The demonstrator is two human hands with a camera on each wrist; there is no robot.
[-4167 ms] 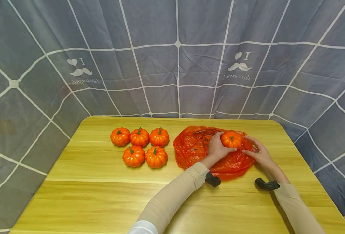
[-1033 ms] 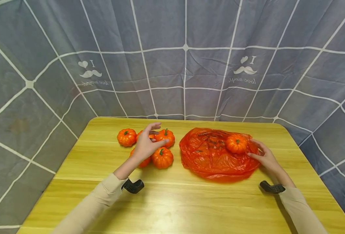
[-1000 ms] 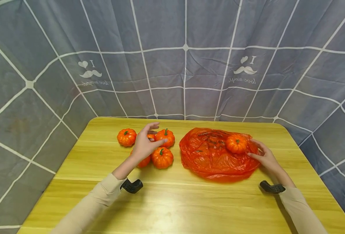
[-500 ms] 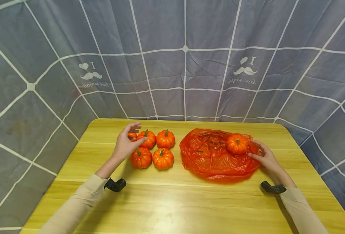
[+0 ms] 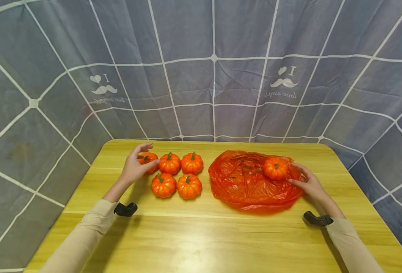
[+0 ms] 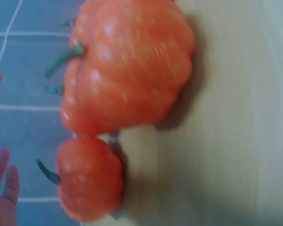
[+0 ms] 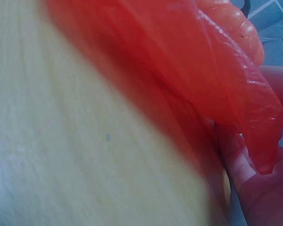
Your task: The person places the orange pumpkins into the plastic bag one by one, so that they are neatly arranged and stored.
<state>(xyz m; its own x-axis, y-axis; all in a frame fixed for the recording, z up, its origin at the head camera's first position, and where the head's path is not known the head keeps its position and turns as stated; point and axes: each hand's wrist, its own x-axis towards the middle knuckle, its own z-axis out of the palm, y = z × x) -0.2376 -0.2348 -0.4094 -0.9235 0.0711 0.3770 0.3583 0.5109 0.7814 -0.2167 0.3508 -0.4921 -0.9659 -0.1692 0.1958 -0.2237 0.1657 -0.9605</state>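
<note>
My left hand (image 5: 132,167) hovers at the back-left small orange pumpkin (image 5: 152,157), thumb and fingers spread around it and partly covering it. In the left wrist view its fingers (image 6: 1,172) are apart from the pumpkins in sight. My right hand (image 5: 311,186) lies at the right edge of a crumpled red plastic bag (image 5: 242,193). Its thumb and fingers are apart, with the bag's edge draped over them in the right wrist view. On top of the bag sits another pumpkin (image 5: 276,168), close to the right fingertips. What lies inside the bag is hard to make out.
More pumpkins stand in two rows: two at the back, one (image 5: 169,163) beside another (image 5: 192,163), and two in front, one (image 5: 163,185) next to another (image 5: 189,187). Everything rests on a wooden table (image 5: 201,235). Behind it hangs a grey checked curtain (image 5: 187,83).
Earlier both hands were around the pumpkin on the bag. My left hand has since left it and moved left across the pumpkins to the back-left one. The right hand has stayed by the bag.
</note>
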